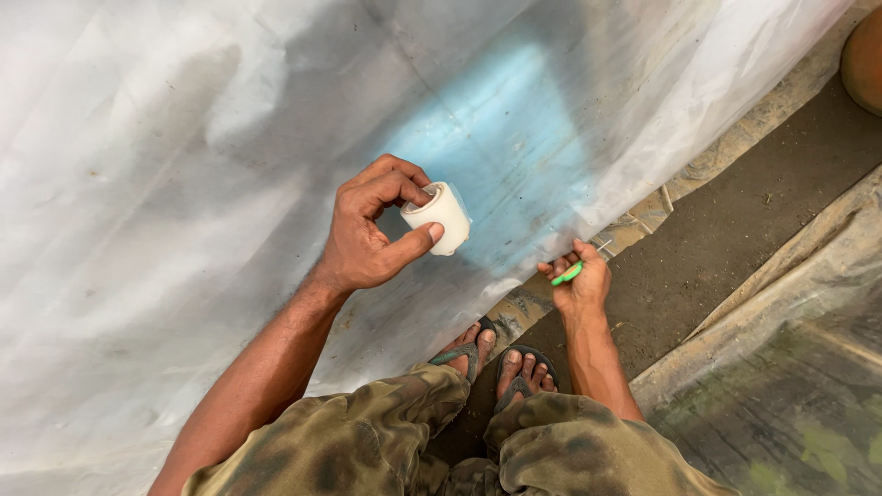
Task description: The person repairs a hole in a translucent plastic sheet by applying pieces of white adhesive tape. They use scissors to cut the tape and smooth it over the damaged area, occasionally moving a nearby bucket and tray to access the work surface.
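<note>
1. The left hand [367,241] has its fingers clamped on a white tape roll [439,217], held against a translucent plastic sheet [165,184].
2. The right hand [581,280] pinches a small green tool [568,273] near the sheet's lower edge, above the sandalled feet [496,363] on the dirt floor [735,230].

No packages, labels, signs or screens show up anywhere here, and nothing printed turns up either.
</note>
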